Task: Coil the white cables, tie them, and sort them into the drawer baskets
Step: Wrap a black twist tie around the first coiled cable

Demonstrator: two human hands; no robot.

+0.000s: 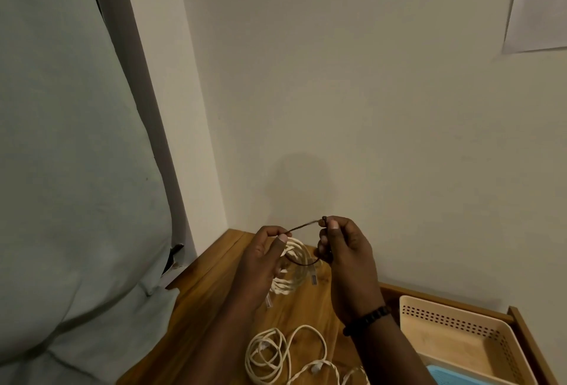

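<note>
White coiled cable hangs above the wooden surface; I see my left hand and right hand each pinching the dark tie looped round it, beige basket alongside.

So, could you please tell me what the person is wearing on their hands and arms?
Both forearms are bare, with no sleeves or gloves in view. The right hand has a dark beaded bracelet around its wrist. The left hand shows no rings, watch or bands.
</note>
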